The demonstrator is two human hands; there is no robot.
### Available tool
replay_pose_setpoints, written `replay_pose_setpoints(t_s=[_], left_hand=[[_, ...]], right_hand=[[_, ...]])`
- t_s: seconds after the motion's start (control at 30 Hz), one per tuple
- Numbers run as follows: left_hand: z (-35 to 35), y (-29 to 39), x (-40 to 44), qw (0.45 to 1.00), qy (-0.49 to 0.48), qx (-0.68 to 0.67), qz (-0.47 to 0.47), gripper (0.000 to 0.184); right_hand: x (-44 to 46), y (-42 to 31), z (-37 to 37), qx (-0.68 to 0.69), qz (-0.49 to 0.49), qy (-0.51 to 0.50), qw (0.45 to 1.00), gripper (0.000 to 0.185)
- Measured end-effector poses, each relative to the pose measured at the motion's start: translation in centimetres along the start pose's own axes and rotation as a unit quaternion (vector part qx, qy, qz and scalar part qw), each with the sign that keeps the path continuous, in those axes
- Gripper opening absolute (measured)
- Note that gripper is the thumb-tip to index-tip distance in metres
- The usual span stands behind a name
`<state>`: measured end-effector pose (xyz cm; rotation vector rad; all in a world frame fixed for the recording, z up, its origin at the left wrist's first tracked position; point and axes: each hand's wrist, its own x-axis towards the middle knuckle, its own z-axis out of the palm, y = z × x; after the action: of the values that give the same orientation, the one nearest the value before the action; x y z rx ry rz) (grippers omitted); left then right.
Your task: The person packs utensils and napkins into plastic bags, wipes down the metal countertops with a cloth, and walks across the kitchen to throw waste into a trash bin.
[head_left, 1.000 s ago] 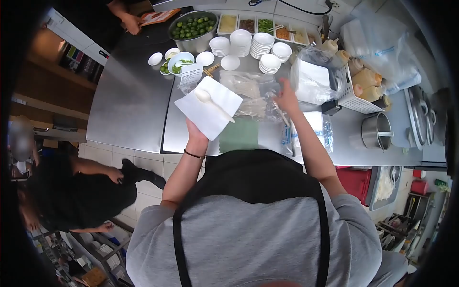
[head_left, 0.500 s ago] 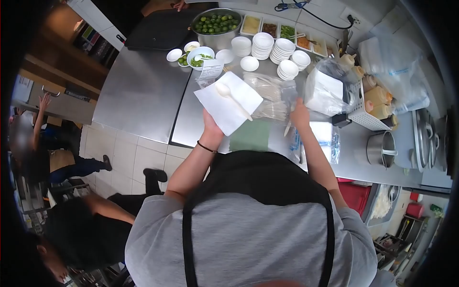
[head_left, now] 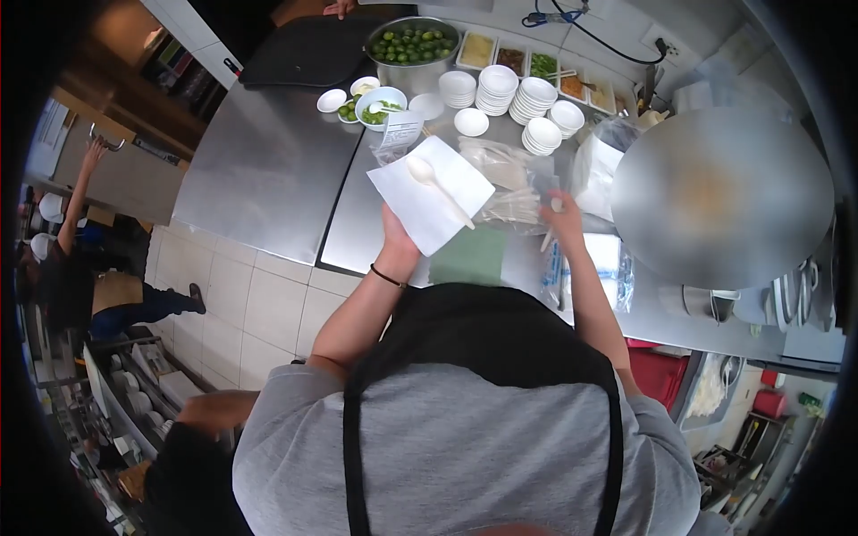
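My left hand (head_left: 399, 234) supports a white paper napkin (head_left: 451, 179) from below, its fingers closed on the lower edge. A white plastic spoon (head_left: 438, 189) lies diagonally across the napkin, bowl toward the upper left. My right hand (head_left: 565, 219) is over the right side of the counter, fingers bent around a slim white plastic utensil (head_left: 547, 239); its kind is hard to make out. Beside that hand lie clear plastic bags of white utensils (head_left: 509, 205). Below the napkin is a green sheet (head_left: 469, 257) on the steel counter (head_left: 259, 170).
A large blurred grey disc (head_left: 724, 196) covers the right side. Stacks of white saucers (head_left: 496, 89), a pot of green limes (head_left: 413, 49) and trays of toppings (head_left: 511, 61) line the back. White packs in plastic (head_left: 603, 268) lie right. Co-workers (head_left: 116, 295) are at left.
The blurred grey disc has come into view at right, hiding the bottle basket. My right hand's fingers have shifted slightly; the napkin and spoon stay nearly still. A co-worker at lower left has moved.
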<state>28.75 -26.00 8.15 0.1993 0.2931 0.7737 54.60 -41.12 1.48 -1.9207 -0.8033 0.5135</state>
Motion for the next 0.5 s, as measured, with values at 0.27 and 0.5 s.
replay_pose_setpoints(t_s=[0.27,0.5], left_hand=[[1.0,-0.1,-0.2,0.996,-0.066,-0.043,-0.033,0.045],[0.1,-3.7,1.7,0.99,-0.075,-0.098,-0.069,0.041]], right_hand=[[-2.7,-9.7,-3.8,-0.209,0.002,0.022,0.978,0.051],[-4.5,-19.5,5.7,-0.368,-0.404,-0.079,0.834,0.039]])
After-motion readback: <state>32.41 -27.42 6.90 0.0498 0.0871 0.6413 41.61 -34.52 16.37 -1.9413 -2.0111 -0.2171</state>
